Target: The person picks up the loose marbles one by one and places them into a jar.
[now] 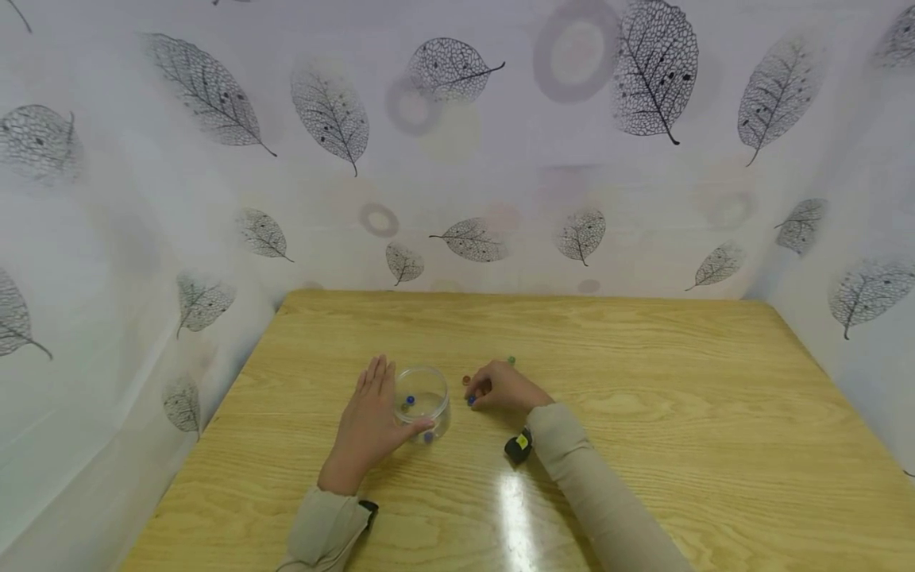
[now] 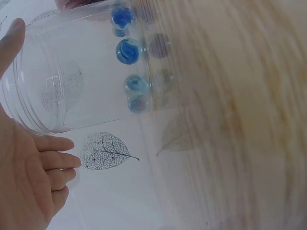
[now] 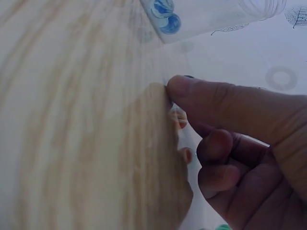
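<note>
A clear round jar (image 1: 423, 407) stands upright on the wooden table, with several blue marbles (image 2: 128, 51) at its bottom. My left hand (image 1: 370, 425) is at the jar's left side, its fingers straight and its thumb lying along the front near the rim. Right of the jar, my right hand (image 1: 506, 387) pinches a blue marble (image 1: 472, 400) between thumb and fingertips, down at the tabletop. An orange marble (image 1: 466, 380) lies just beyond those fingers. Farther back is a green marble (image 1: 511, 361), partly behind the hand in the head view.
The wooden table (image 1: 679, 413) reaches back to a pale, leaf-patterned sheet (image 1: 493, 183), which also hangs at both sides. A black wrist device (image 1: 518, 446) with a yellow mark sits below the right wrist. Light glares on the table's front.
</note>
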A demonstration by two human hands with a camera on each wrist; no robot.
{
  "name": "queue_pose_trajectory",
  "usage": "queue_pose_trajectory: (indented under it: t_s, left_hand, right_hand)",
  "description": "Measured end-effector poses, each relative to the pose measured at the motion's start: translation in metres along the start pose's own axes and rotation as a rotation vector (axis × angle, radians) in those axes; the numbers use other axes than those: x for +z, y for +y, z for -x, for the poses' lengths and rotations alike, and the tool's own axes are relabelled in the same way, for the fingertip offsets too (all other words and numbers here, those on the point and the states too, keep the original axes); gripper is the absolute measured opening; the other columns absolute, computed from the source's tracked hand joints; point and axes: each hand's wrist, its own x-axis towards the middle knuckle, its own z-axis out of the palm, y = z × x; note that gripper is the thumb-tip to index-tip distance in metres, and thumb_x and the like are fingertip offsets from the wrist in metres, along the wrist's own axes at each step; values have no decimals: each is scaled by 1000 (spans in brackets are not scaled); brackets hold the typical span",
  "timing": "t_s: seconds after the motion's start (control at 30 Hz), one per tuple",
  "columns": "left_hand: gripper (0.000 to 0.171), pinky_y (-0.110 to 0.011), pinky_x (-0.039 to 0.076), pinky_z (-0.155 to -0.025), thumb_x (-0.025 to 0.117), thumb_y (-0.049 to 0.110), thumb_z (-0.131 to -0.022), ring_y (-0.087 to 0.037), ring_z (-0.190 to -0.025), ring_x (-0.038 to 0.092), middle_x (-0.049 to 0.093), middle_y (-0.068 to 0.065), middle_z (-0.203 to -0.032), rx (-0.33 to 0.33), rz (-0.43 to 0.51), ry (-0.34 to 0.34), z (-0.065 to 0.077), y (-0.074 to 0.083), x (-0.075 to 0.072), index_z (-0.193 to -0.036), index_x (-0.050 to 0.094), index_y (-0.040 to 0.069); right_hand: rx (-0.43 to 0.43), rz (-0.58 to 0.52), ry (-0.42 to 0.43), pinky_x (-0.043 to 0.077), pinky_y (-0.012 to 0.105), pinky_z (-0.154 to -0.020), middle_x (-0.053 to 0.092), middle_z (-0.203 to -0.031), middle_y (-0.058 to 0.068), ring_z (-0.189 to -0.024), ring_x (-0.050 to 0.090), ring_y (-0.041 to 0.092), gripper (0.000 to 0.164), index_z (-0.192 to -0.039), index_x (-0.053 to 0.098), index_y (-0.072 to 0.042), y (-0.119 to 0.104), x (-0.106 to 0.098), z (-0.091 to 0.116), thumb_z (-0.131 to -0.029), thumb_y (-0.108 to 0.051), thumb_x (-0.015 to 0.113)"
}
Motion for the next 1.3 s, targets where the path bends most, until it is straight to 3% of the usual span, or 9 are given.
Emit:
queue_pose_trajectory:
  t_s: [0.73,1.3]
  left_hand:
    - [111,-49,18,-118,61,68,-75,-36,-145,16,20,-25,-153,-2,2,-7,1,-1,2,-144,24,-10]
    - [111,-50,19,-118,61,68,-75,-37,-144,16,23,-27,-152,0,8,-8,1,-1,4,-144,25,-10]
  right_hand:
    - [17,34,32,48,18,-58,67,-80,0,-67,54,7,9,-87,75,-8,-9,-15,3,-78,-8,75]
    - [-106,67,65,48,17,-61,71,-84,0,-68,53,6,12,-91,75,-7,-28,-31,6,-80,-10,73]
